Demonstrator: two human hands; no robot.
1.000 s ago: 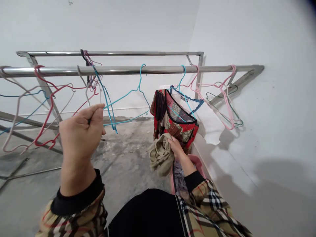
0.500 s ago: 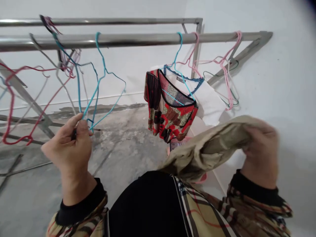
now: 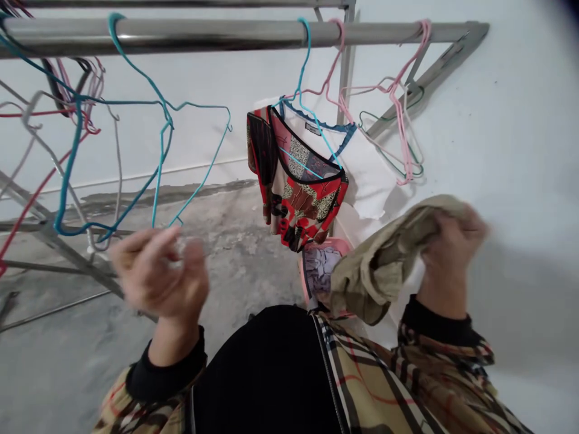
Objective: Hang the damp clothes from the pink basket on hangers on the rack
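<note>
My right hand [image 3: 447,253] is closed on a bunched beige garment [image 3: 380,271], held up at the right in front of the white wall. Motion blurs my left hand [image 3: 158,274], which is raised just below the lower tip of a light blue wire hanger [image 3: 199,181]. Its fingers look curled, and whether they touch the hanger is unclear. That hanger hooks over a steel rail [image 3: 203,35] beside a darker blue hanger [image 3: 67,175].
A red patterned top [image 3: 307,199] and a white garment [image 3: 371,181] hang on the rail near the corner. Pink and green empty hangers [image 3: 398,120] hang further right. A pink basket [image 3: 312,265] of clothes stands on the concrete floor. Red and grey hangers hang at the left.
The view has tilted down and the rail sits higher in frame. My left hand has dropped below the blue hanger and blurred. My right hand keeps the beige garment raised, slightly lower.
</note>
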